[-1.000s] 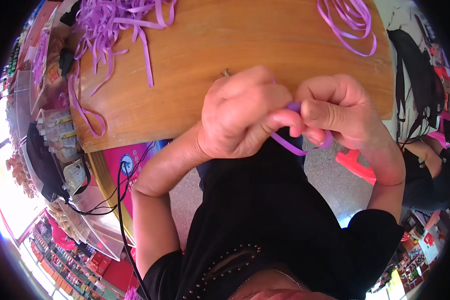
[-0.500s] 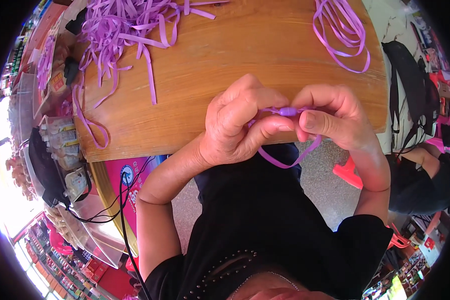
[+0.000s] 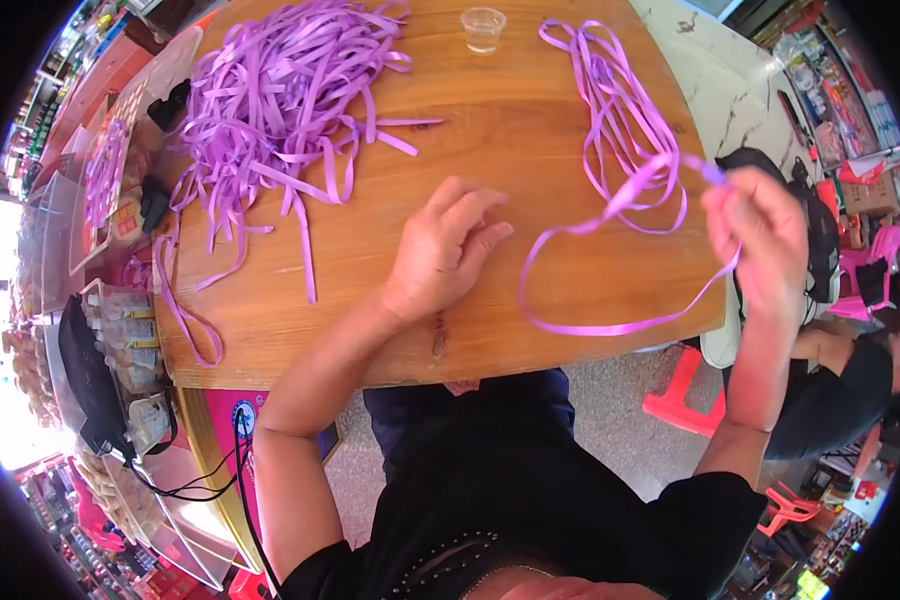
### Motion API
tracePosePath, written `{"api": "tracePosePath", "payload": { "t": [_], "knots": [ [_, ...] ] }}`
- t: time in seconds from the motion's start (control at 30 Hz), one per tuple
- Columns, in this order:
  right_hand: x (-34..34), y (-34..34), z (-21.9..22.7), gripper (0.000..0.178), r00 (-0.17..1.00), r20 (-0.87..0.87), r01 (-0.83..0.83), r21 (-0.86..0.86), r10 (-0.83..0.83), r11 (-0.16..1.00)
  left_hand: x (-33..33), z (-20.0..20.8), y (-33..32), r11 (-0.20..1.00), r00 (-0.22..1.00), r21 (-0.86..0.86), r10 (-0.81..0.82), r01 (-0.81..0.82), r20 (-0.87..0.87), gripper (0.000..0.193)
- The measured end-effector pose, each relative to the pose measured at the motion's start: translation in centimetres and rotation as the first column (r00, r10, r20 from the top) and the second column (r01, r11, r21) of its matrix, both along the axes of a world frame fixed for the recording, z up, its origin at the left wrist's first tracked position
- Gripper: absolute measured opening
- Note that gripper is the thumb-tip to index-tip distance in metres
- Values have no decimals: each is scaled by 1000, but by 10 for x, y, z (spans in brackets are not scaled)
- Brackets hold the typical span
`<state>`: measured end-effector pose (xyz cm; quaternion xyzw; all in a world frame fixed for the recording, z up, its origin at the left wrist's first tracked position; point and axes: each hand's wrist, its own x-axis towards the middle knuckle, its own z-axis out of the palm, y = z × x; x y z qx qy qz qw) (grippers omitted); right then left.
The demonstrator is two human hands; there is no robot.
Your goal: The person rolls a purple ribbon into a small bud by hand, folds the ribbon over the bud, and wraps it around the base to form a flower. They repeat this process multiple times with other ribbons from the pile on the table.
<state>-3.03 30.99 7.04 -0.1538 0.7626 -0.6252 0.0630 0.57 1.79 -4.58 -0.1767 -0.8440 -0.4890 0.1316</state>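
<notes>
A purple ribbon lanyard (image 3: pixel 610 328) hangs in a loose loop from my right hand (image 3: pixel 760 235), which is raised over the table's right edge. Its fingers are closed on the lanyard close to a small purple clasp (image 3: pixel 713 174); part of the ribbon is blurred. My left hand (image 3: pixel 448 245) is over the middle of the wooden table (image 3: pixel 390 350), holding nothing, its fingers loosely bent and apart from the thumb. Beyond the held loop lies a bundle of similar lanyards (image 3: pixel 620 110). A large tangled heap of purple lanyards (image 3: pixel 280 100) covers the far left.
Near the far edge stands a small clear plastic cup (image 3: pixel 483 32). Left of the table are clear plastic containers (image 3: pixel 125 330) and black cables (image 3: pixel 185 490). A red stool (image 3: pixel 685 400) and a black bag (image 3: pixel 820 230) are at the right, beside another person's dark clothing (image 3: pixel 835 405).
My hands have parted: the right has carried the lanyard right and away from me, toward the bundle. My left has let go. The view has shifted, showing more of the table's far side.
</notes>
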Motion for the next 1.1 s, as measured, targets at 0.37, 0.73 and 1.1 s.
{"api": "tracePosePath", "payload": {
  "t": [0.37,0.73,1.1],
  "knots": [
    [-187,-43,-35,31,528,-848,616,417,43,669,-4,-14,0,973,941,-229,-111,36,-320,18],
    [-98,-272,-66,19,478,-723,-140,498,499,856,1,-21,-7,957,869,-266,-227,115,-440,14],
    [-123,-315,-48,15,799,-401,-360,279,449,890,7,-26,-1,948,861,-308,-219,77,-459,12]
  ]
}}
